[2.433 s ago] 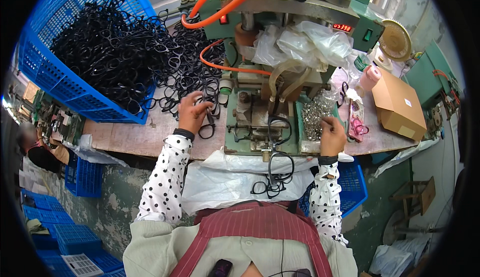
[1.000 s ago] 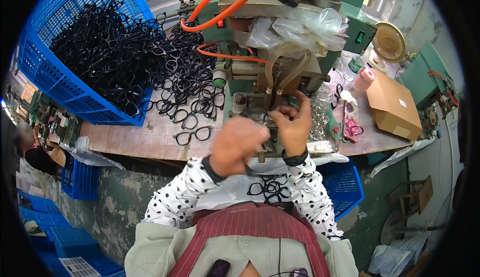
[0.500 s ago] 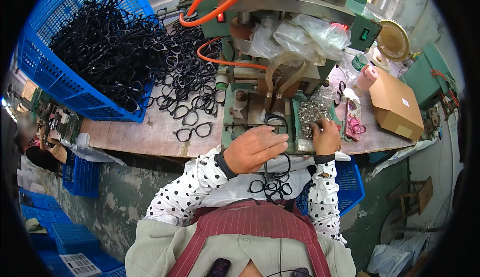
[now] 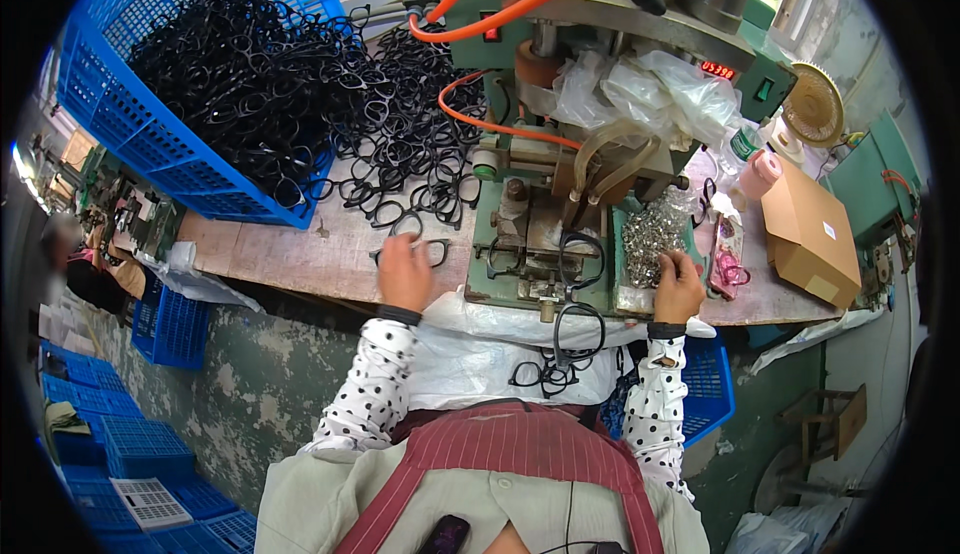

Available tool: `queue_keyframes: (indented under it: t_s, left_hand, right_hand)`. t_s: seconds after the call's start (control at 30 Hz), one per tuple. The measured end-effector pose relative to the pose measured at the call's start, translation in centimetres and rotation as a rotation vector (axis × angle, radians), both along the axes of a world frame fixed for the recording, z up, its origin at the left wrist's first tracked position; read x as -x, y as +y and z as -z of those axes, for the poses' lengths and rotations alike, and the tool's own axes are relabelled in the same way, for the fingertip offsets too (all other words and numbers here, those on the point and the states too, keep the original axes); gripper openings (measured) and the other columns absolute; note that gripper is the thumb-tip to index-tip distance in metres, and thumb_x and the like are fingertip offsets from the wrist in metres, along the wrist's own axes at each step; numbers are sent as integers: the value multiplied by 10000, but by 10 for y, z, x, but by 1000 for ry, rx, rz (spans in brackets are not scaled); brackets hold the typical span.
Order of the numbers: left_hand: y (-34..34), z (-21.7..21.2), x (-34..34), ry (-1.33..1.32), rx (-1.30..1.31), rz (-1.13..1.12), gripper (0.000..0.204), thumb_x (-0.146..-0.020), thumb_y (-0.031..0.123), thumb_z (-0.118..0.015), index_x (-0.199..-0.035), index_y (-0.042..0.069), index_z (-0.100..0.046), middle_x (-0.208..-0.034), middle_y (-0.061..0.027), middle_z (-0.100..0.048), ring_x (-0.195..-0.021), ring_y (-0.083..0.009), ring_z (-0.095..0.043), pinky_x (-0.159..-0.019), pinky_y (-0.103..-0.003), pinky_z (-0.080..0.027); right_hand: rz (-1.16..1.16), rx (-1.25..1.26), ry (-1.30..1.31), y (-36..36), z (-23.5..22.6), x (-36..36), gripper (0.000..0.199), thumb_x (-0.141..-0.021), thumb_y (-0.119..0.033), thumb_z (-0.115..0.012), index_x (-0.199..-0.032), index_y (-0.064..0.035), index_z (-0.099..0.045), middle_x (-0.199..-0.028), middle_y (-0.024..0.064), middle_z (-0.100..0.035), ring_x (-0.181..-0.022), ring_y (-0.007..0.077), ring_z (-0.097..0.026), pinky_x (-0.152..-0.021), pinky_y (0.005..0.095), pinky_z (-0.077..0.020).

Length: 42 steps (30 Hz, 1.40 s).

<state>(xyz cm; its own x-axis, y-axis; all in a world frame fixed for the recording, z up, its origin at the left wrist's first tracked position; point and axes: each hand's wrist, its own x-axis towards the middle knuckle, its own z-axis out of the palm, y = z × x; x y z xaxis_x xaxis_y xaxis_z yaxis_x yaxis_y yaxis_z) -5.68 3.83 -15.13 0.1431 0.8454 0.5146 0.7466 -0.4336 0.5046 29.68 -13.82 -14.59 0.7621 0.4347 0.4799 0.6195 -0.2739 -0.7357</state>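
Observation:
My left hand (image 4: 405, 272), blurred by motion, covers part of a black eyeglass frame (image 4: 438, 252) on the table left of the machine; I cannot tell whether its fingers grip it. My right hand (image 4: 680, 289) is at the right edge of a tray of small metal parts (image 4: 648, 244). Its thumb and fingers are pinched together; whatever lies between them is too small to make out. Between my hands, a black eyeglass frame (image 4: 598, 276) rests at the jig of the green machine (image 4: 490, 284). Another frame (image 4: 603, 329) hangs below its front edge.
A blue crate (image 4: 180, 179) heaped with black eyeglass frames stands at the left, and loose frames (image 4: 400, 104) spill beside it. More frames (image 4: 545, 374) lie on white sheeting over my lap. A cardboard box (image 4: 815, 244), pink bottle (image 4: 760, 174) and small fan (image 4: 812, 104) are at right.
My left hand has moved left from in front of the machine's jig to the eyeglass frame on the table. The right hand stays by the metal parts, now nearer the tray's right edge.

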Motion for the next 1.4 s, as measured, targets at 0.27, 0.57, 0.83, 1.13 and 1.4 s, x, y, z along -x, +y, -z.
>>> queue_keyframes:
  t_s: [0.27,0.57,0.83,1.13,1.4]
  left_hand:
    - [45,32,42,199,502,-230,500,-808,516,-619,-798,25,-718,-939,-205,-636,-901,-384,-592,-816,-462,-476]
    - [50,24,40,219,275,-143,277,-780,300,-603,-716,34,-650,-888,-199,-590,-852,-390,-560,-726,-498,-458]
    - [11,-69,6,-308,280,117,164,-980,165,-477,-929,10,-495,-754,-141,-574,-610,-279,-587,-530,-390,-454]
    - [-37,-140,-49,-347,-235,506,200,-911,68,-552,-1094,8,-605,-966,-139,-639,-850,-316,-580,-784,-376,-439]
    - [-36,-174,-90,-565,-34,620,177,-933,99,-552,-1083,24,-607,-935,-146,-638,-812,-266,-632,-727,-330,-482]
  right_hand:
    - [25,-26,-84,2,0,3,98,-831,-91,-681,-924,-102,-708,-800,105,-688,-693,283,-638,-637,378,-494]
    - [-46,85,-360,9,-10,7,136,-893,-23,-562,-1022,-64,-558,-853,145,-671,-770,346,-652,-644,435,-488]
    - [-133,99,43,16,-28,20,110,-951,-42,-492,-1059,-58,-499,-785,162,-663,-656,317,-671,-561,414,-501]
    - [-120,-162,126,17,-36,9,104,-948,-49,-503,-1043,-34,-542,-896,119,-707,-635,232,-658,-548,346,-489]
    - [-218,-416,231,38,-57,51,87,-845,-2,-661,-927,-5,-691,-893,76,-680,-830,143,-618,-761,259,-483]
